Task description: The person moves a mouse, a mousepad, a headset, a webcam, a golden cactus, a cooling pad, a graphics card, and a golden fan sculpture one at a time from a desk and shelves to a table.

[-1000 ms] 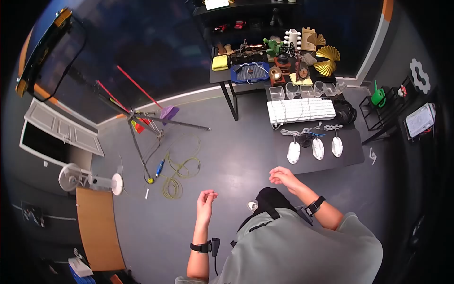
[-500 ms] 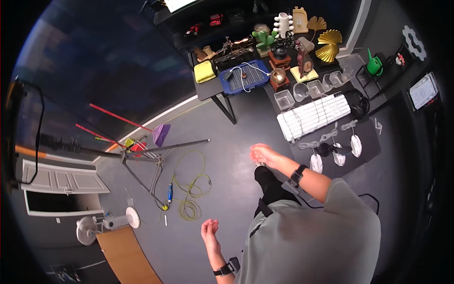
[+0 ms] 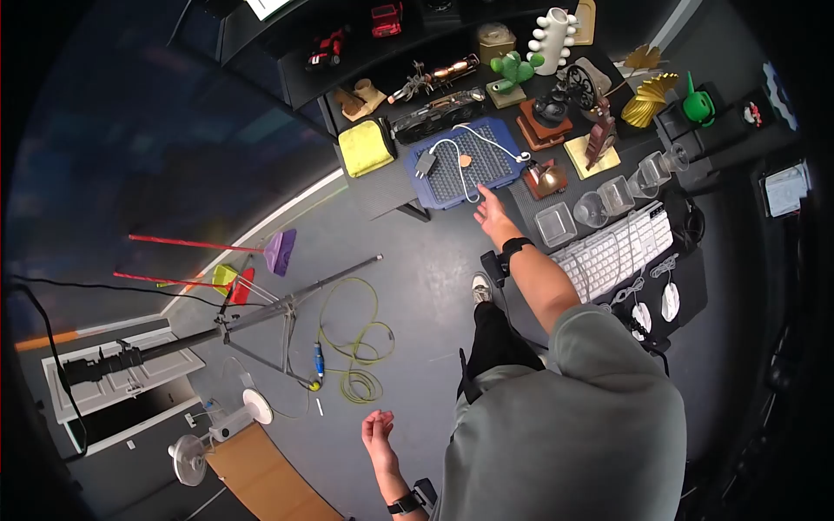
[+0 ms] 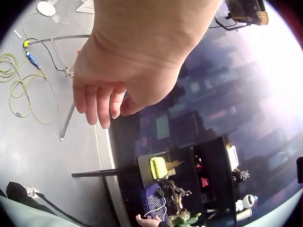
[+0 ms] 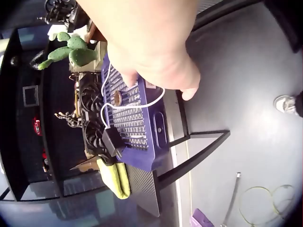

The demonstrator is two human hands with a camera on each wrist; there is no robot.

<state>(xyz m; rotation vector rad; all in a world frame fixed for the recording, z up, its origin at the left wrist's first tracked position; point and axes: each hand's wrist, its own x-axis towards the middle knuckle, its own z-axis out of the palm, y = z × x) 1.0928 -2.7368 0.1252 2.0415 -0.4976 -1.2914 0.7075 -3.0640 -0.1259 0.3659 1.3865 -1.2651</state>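
My right hand (image 3: 492, 213) is extended, its fingertips right at the near edge of a blue box with a gridded top (image 3: 441, 199). In the right wrist view, the hand overlaps one end of that box. Across the grid lies a white cable (image 5: 137, 107) with a black plug adapter (image 5: 112, 141), beside a small round brown piece (image 5: 117, 98). My left hand (image 3: 379, 438) hangs over the floor, away from the table, with loosely bent fingers and nothing in them. The left wrist view also shows this left hand (image 4: 123, 75) hanging relaxed.
A folded yellow cloth (image 3: 365, 146) lies left of the box; a green cactus ornament (image 3: 516, 68) stands behind. To the right are clear plastic containers (image 3: 556, 224), a white keyboard (image 3: 617, 247) and white mice (image 3: 670, 301). A tripod (image 3: 287, 304) and coiled yellow-green cable (image 3: 356, 386) occupy the floor.
My right hand has moved forward from over the floor to the blue box's near edge. The head view has turned and come closer to the table. My left hand stays low and loose.
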